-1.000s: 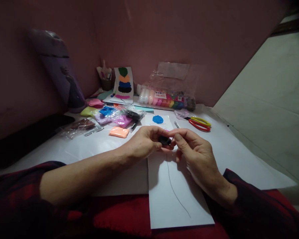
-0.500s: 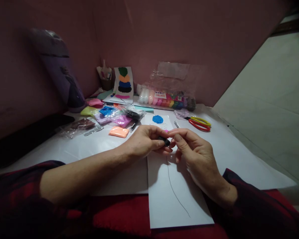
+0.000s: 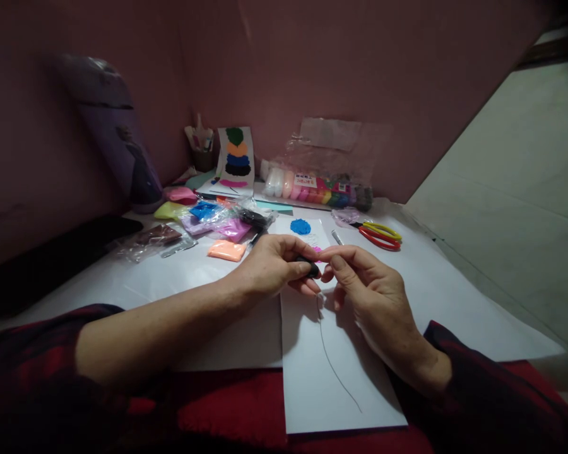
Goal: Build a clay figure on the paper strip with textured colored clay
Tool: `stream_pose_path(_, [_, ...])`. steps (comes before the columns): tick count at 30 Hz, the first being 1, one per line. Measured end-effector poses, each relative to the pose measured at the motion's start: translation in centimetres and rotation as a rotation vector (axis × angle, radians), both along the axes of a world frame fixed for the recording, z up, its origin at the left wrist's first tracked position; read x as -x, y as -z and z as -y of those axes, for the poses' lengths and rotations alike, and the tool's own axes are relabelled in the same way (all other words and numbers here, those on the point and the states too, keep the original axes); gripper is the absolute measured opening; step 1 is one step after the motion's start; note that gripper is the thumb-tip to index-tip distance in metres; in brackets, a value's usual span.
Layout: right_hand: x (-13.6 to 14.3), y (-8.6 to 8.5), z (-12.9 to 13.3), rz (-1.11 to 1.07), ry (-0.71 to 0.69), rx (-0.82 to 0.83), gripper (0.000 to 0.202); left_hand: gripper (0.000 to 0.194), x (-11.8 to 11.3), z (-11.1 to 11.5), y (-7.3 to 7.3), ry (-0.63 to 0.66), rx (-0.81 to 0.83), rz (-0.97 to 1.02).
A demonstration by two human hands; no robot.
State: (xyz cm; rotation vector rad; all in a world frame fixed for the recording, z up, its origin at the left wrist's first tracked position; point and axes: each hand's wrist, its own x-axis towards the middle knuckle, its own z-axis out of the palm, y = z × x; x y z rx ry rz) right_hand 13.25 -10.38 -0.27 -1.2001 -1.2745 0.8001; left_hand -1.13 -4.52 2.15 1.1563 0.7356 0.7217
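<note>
My left hand (image 3: 284, 265) pinches a dark lump of modelling clay (image 3: 312, 269) between thumb and fingers. Close against it, my right hand (image 3: 366, 284) is closed, thumb and forefinger brought together, their tips at the lump's right end. Whether a bit of clay sits in that pinch I cannot make out. Beneath both hands lies a white sheet (image 3: 341, 391) with a thin curved line drawn down it. A textured blue clay patch (image 3: 300, 226) shows at its far end, and some pink clay (image 3: 317, 251) peeks out behind the fingertips.
To the left lie several clay packets, among them an orange packet (image 3: 226, 250) and a brown packet (image 3: 158, 235). Scissors (image 3: 381, 234) with red and yellow handles rest at the right. Behind stand a sample card (image 3: 238, 157), a bag of coloured clay (image 3: 317, 188) and a pen cup (image 3: 201, 157).
The dark lump has shifted slightly left in my left fingers, and more pink clay shows behind. My left lower fingers have dropped a little. My right hand stays almost still.
</note>
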Motion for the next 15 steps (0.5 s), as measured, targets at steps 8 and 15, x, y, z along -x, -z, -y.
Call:
stream_pose_path(8, [0.03,-0.06,-0.10,0.010,0.001,-0.008,0.016,0.014,-0.12,-0.22,0.64,0.044,-0.037,0.003])
stream_pose_path(15, [0.13,-0.15,-0.07,0.024,-0.015,-0.008,0.016,0.017,0.01,-0.24,0.73,0.006,-0.157,-0.116])
